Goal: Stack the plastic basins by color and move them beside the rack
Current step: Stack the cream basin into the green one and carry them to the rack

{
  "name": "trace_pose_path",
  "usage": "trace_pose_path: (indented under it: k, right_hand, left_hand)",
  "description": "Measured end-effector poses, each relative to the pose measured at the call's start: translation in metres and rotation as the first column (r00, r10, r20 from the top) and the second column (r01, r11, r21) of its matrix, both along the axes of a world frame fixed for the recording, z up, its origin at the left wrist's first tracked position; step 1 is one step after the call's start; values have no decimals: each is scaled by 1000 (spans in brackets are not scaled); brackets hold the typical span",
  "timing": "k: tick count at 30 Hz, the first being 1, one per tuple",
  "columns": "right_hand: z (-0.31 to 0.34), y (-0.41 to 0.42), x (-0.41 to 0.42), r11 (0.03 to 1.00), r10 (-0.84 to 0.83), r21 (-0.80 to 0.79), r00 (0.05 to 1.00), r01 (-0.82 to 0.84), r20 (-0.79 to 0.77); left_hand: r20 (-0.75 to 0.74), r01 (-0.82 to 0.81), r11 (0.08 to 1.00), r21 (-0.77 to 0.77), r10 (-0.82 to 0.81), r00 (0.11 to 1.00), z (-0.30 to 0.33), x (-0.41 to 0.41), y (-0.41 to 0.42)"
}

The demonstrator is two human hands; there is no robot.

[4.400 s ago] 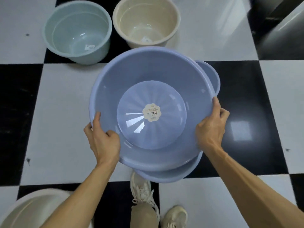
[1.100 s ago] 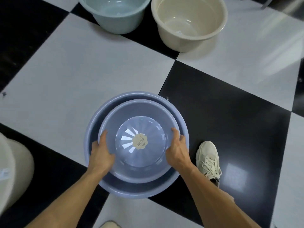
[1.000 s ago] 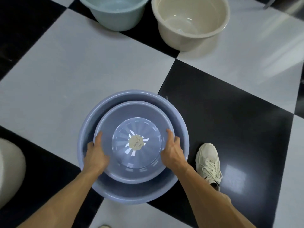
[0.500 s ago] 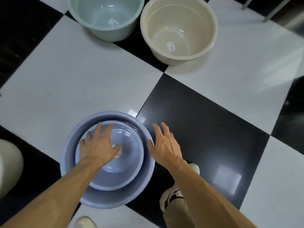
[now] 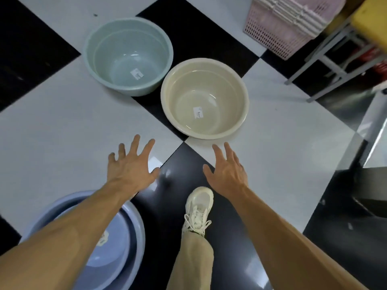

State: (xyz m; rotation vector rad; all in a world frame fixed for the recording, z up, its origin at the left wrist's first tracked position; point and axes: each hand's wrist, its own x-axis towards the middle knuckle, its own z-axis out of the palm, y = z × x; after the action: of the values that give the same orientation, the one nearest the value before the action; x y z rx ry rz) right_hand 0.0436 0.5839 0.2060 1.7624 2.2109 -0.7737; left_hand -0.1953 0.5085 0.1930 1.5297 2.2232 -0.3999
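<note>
Two round blue plastic basins [image 5: 125, 237] sit nested, the smaller inside the larger, on the checkered black and white tile floor [image 5: 52, 132] at the lower left, partly hidden under the left forearm. A pale green plastic basin [image 5: 128, 56] and a cream plastic basin [image 5: 205, 98] stand just beside each other farther ahead; each holds only a small white label. The left hand [image 5: 130, 168] and the right hand [image 5: 227, 172] hover above the floor with fingers spread, holding nothing. A pink plastic lattice basket [image 5: 278, 28] stands at the upper right next to a grey metal rack frame [image 5: 326, 45].
</note>
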Motion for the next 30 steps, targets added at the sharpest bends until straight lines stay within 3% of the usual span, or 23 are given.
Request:
trace_pose_path:
  k: [8, 20, 23, 26, 30]
  right_hand:
    - [-34, 164, 1, 998, 16, 65, 1000, -16, 0]
    - [-164, 288, 37, 993, -85, -65, 987, 95, 138]
    - [-201, 309, 46, 979, -157, -105, 974, 175, 163]
    - [-230, 327, 46, 913, -353, -194, 933, 359, 66]
    - [-237, 341, 44, 860, -495, -165, 868, 483, -39]
  left_hand:
    - [-3, -62, 998, 24, 62, 998, -38, -4, 159]
    - [74, -214, 963, -166, 229, 971, -163, 10, 249]
    - [125, -372, 918, -139, 389, 913, -197, 7, 265]
    - [194, -561, 827, -47, 558, 806, -221, 4, 279]
    - [247, -662, 749, 26, 637, 730, -222, 4, 292]
